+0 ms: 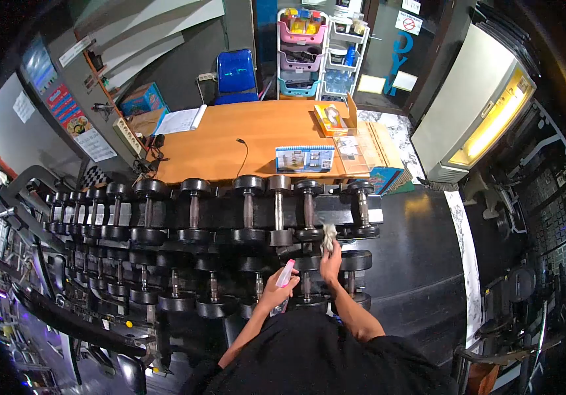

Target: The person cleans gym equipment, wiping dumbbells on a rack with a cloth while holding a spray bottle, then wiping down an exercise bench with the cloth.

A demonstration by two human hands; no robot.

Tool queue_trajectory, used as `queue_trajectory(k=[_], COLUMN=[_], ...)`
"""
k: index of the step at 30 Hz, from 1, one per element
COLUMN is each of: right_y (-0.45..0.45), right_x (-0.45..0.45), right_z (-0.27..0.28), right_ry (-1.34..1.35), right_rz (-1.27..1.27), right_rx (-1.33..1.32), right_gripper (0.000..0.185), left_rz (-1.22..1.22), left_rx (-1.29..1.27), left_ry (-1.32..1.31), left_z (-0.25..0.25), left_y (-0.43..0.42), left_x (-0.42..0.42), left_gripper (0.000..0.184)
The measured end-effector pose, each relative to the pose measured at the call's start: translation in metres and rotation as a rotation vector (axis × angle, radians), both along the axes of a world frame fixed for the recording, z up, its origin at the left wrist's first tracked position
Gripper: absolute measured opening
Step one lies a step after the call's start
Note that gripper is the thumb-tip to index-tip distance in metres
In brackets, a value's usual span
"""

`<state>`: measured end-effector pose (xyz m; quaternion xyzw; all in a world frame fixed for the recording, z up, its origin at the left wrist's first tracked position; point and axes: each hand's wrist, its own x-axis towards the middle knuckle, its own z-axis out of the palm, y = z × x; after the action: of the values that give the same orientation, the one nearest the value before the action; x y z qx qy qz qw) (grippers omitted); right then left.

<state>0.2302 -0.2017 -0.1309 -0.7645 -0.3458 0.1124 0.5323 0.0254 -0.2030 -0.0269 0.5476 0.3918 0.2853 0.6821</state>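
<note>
My left hand (276, 291) is closed around a spray bottle (286, 271) with a pink and white head; its lower part is mostly hidden by my fingers. In my right hand (330, 262) a crumpled pale cloth (328, 237) is gripped, slightly blurred. The cloth is close to the dumbbell (308, 209) on the upper rack row; whether it touches cannot be told. Just left of that stands a dumbbell with silvery ends (280, 209). Below my hands lies the lower row, including a black dumbbell (214, 286).
Behind the rack stands an orange-brown desk (210, 145) with a desk calendar (305, 158), an open book (181, 121) and a yellow box (331, 120). A blue chair (235, 74) is beyond it. At right are a white fridge (457, 99) and gym machines.
</note>
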Motion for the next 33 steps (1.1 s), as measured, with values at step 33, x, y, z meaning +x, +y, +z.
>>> queue_trajectory(k=[33], right_y=[-0.191], right_x=[0.044], right_z=[-0.061], right_ry=[1.906], right_rz=[0.067], right_rx=[0.249], right_gripper=[0.043], left_rz=[0.098], left_rx=[0.009], left_ry=[0.395], left_z=[-0.064], left_y=[-0.056], left_x=[0.039], left_gripper=[0.016])
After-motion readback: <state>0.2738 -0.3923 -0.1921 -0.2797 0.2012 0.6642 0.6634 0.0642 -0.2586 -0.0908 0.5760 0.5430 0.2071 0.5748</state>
